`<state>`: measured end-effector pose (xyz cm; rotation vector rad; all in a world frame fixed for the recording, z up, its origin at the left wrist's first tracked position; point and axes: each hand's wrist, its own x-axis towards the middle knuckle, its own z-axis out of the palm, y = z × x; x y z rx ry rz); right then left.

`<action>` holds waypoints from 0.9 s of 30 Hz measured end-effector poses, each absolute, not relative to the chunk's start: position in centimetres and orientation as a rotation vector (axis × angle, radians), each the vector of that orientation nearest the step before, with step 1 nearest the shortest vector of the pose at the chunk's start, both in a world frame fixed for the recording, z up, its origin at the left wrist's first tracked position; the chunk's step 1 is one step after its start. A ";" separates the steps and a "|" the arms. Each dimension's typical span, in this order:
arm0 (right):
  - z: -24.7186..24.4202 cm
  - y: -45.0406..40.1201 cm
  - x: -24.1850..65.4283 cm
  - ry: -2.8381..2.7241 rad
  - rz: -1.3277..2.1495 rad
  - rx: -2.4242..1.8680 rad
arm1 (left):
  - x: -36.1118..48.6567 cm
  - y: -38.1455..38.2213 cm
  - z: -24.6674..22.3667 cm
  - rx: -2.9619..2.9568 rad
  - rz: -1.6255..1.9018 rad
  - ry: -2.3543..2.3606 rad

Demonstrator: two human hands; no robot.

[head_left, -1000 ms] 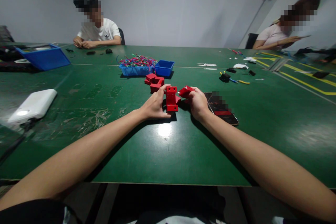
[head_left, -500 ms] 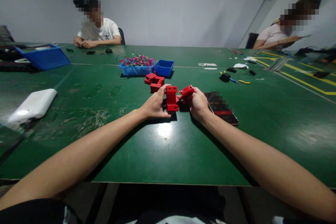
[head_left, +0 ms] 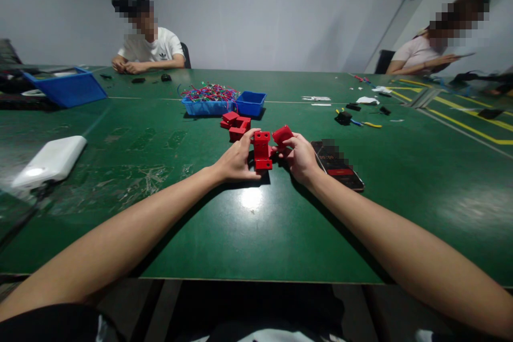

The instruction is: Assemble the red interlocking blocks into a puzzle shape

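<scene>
My left hand (head_left: 236,160) is closed around the left side of a red block with notched sides and small holes (head_left: 263,150), which it holds upright just above or on the table. In my right hand (head_left: 300,157) a smaller red piece (head_left: 282,135) is pinched between thumb and fingers, tilted, just right of the block's upper end. Whether the two red parts touch is hard to see. Behind my left fingers lie several more red blocks (head_left: 239,127) in a loose cluster. A phone (head_left: 340,173) with a lit screen lies beside my right wrist.
A blue bin heaped with coloured wires (head_left: 209,107) stands beyond the blocks, beside a smaller blue bin (head_left: 251,102). To the left are a white device (head_left: 52,160) and a tilted blue tray (head_left: 70,88). Pliers (head_left: 360,123) lie right. Two people sit across the table (head_left: 248,246).
The small red piece in my right hand has turned, so a broader face shows and it sits slightly higher. My left hand and its block have stayed put.
</scene>
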<state>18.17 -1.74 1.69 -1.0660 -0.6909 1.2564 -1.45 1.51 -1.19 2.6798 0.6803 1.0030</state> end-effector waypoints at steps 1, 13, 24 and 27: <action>1.7 -1.7 18.2 -0.689 1.258 -1.069 | -1.5 1.5 -1.2 2.680 1.000 0.677; 1.5 -1.6 18.2 -0.727 1.256 -1.060 | -1.4 1.6 -1.2 2.659 0.989 0.703; 1.3 -1.8 17.9 -0.772 1.223 -1.025 | -1.4 1.5 -1.2 2.643 0.988 0.706; 1.0 -1.8 17.9 -0.796 1.197 -1.027 | -1.5 1.6 -1.3 2.636 0.992 0.702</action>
